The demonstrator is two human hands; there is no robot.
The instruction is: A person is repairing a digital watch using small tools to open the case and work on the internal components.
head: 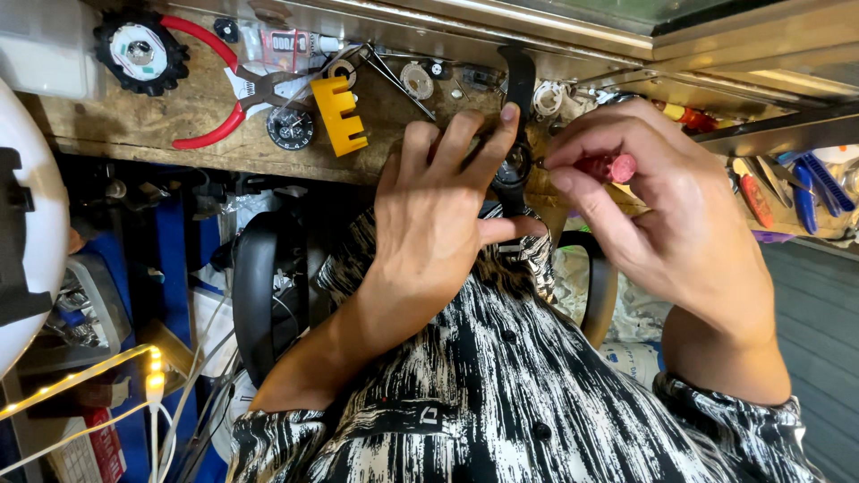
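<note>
Pinching between left hand (438,215) fingers: black wristwatch (516,161); red-handled tool (608,166) gripped in right hand (662,215) fingers.

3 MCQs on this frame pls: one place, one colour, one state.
1. Where do the red-handled pliers lie?
A. bench, upper left
B. on the person's lap
C. in the right hand

2. What colour is the notched plastic block?
A. green
B. yellow
C. white

3. What is the left hand doing?
A. resting open and flat
B. gripping the pliers
C. holding a black watch

Key: 1 A, they lie left of the block on the wooden bench. 2 B, it is plainly yellow. 3 C, its fingers wrap the watch while the right hand pinches a red-handled tool.
</note>
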